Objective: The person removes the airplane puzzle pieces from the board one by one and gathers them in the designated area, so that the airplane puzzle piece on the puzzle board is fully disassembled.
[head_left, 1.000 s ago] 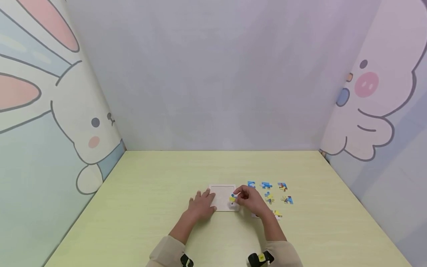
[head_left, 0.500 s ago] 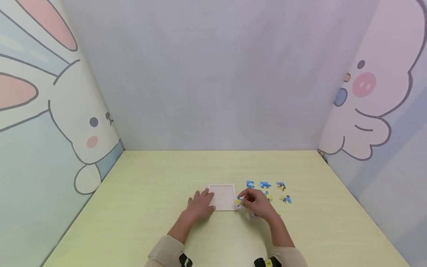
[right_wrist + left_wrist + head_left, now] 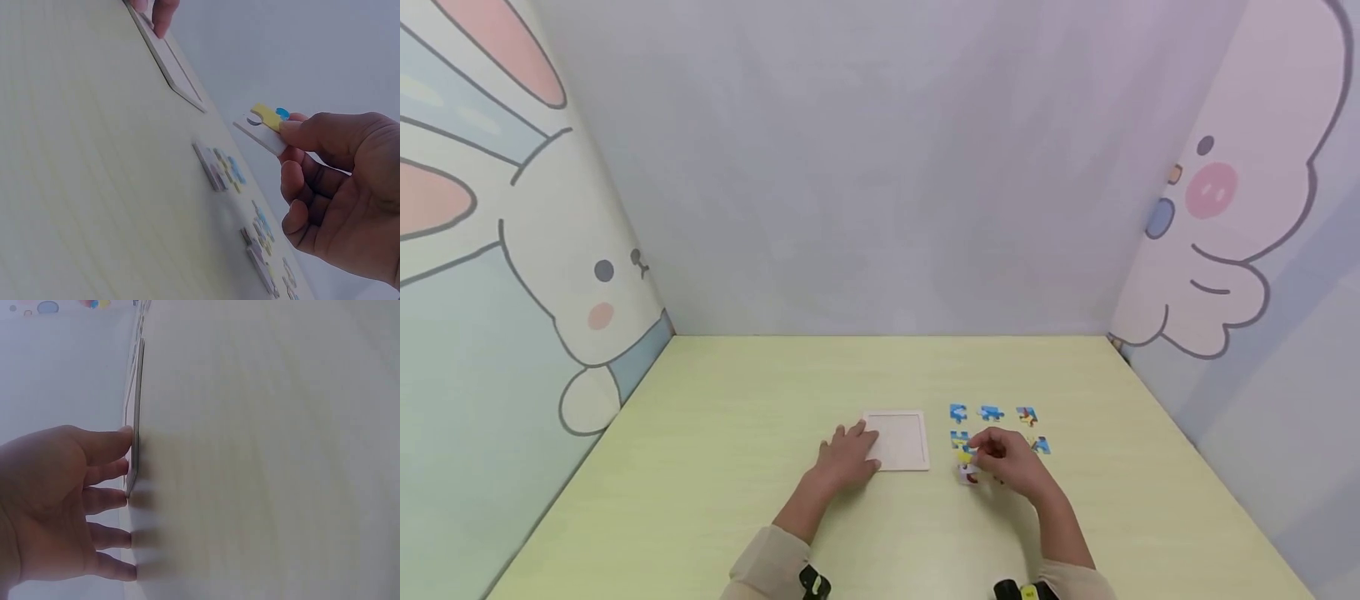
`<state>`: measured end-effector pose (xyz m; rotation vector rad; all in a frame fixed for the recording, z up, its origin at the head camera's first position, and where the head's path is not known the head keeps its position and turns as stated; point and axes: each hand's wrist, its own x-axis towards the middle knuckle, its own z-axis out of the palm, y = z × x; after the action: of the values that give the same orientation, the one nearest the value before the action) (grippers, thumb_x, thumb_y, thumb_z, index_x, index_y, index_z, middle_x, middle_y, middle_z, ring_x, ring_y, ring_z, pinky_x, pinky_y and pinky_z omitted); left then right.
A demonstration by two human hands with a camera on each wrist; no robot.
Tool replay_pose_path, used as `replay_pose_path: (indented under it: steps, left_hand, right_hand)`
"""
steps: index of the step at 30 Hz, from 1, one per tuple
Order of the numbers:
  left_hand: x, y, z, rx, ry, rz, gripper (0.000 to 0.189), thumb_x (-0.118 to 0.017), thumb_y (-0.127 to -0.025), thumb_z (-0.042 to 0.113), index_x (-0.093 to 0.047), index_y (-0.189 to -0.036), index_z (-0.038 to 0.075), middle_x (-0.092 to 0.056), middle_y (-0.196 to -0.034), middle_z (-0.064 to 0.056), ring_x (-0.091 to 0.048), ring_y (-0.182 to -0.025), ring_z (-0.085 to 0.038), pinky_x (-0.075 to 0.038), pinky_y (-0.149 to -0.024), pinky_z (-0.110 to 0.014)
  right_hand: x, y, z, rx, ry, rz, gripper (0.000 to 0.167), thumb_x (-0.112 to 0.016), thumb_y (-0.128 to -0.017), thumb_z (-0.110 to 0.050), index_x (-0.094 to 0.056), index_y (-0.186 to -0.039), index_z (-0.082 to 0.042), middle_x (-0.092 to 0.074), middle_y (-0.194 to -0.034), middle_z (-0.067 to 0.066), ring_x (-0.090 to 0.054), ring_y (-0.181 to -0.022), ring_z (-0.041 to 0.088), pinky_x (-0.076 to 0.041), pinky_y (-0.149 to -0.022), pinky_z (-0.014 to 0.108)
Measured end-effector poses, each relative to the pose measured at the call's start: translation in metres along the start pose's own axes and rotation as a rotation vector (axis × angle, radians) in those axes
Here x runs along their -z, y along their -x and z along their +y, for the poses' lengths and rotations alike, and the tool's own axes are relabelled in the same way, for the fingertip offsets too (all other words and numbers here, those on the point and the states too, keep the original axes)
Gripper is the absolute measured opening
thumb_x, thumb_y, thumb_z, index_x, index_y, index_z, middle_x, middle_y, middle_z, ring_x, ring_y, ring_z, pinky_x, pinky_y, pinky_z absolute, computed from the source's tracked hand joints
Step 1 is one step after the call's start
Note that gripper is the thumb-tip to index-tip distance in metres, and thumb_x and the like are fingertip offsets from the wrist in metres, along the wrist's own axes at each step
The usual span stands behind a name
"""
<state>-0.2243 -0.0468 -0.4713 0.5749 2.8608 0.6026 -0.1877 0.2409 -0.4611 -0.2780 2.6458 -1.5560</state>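
Note:
My left hand [image 3: 846, 458] lies with spread fingers on the left side of a square white puzzle tray [image 3: 925, 442]. In the left wrist view, the fingertips and thumb touch the tray edge [image 3: 139, 394] and the table. Between thumb and index finger, my right hand [image 3: 1013, 461] pinches a yellow, white and blue puzzle piece [image 3: 261, 128]. That piece hangs above the table, right of the tray, over other puzzle pieces [image 3: 220, 169]. The other fingers of the right hand are curled. Part of the loose pieces is hidden behind this hand.
Several blue-toned puzzle pieces lie in rows right of the tray, such as one at the back left [image 3: 958, 413], one in the back middle [image 3: 991, 413] and one at the back right [image 3: 1027, 415]. A grey wall [image 3: 880, 167] stands behind the table [image 3: 745, 400].
My right hand has moved right with the pinched puzzle piece, from over the tray's right side to above the loose pieces. The left hand stays on the tray. The head view has shifted slightly.

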Motion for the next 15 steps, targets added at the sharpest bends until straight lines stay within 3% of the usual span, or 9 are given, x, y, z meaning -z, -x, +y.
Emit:
replay_pose_path:
  steps: [6, 15]
  left_hand:
    - [0.002, 0.001, 0.0, 0.006, -0.002, -0.004, 0.046, -0.06, -0.09, 0.025, -0.052, -0.131, 0.006, -0.038, -0.142, -0.017, -0.028, -0.127, -0.047, -0.025, -0.093, -0.066]
    - [0.001, -0.001, -0.001, 0.003, -0.005, 0.003, 0.047, -0.06, -0.09, 0.026, -0.052, -0.132, 0.007, -0.037, -0.142, -0.017, -0.027, -0.128, -0.048, -0.025, -0.093, -0.066]
  right_hand:
    - [0.016, 0.008, 0.007, -0.002, -0.042, 0.004, 0.012, -0.063, -0.087, -0.002, -0.062, -0.097, 0.003, -0.06, -0.082, 0.009, -0.055, -0.069, 0.024, -0.051, -0.056, 0.037]
    - [0.033, 0.02, 0.015, -0.126, -0.029, 0.115, 0.011, -0.064, -0.086, -0.002, -0.064, -0.096, 0.002, -0.06, -0.084, 0.009, -0.051, -0.072, 0.019, -0.045, -0.06, 0.029]
